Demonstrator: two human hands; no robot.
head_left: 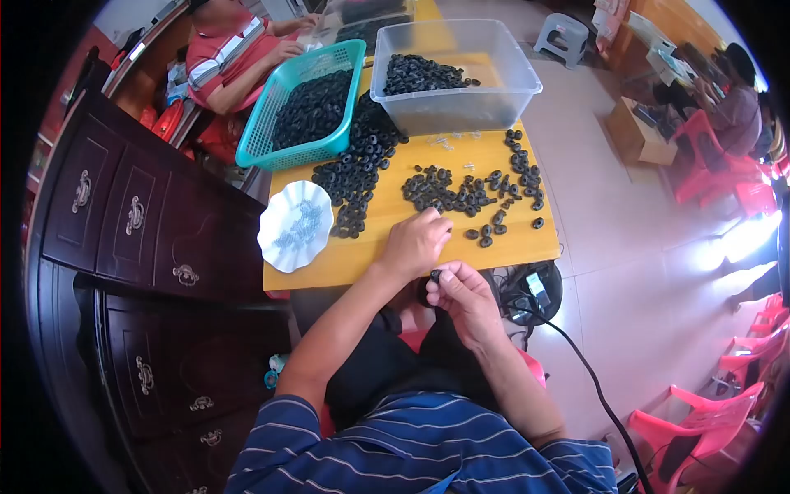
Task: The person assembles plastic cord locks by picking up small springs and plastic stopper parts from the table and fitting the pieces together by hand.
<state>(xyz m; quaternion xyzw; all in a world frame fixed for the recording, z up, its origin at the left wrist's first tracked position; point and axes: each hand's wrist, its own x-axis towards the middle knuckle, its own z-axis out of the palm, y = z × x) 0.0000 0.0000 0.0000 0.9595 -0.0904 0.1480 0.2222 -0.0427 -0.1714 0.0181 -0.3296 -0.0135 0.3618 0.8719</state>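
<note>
My left hand (415,244) is over the front of the yellow table, its fingers drawn together beside a pile of small black round parts (444,191). Whatever those fingers pinch, if anything, is hidden. Just past the table's front edge, my right hand (466,301) grips a small black round part (435,275) between thumb and fingers. A few single black parts (485,231) lie to the right of my left hand. To its left stands a white scalloped dish (276,257) with small clear or silvery pieces in it.
A green basket (247,146) and a clear plastic bin (461,115), both holding black parts, stand at the back of the table (378,267). Dark drawers (164,206) flank the left. Another person (234,62) sits beyond the basket. A black cable (592,375) runs along the right.
</note>
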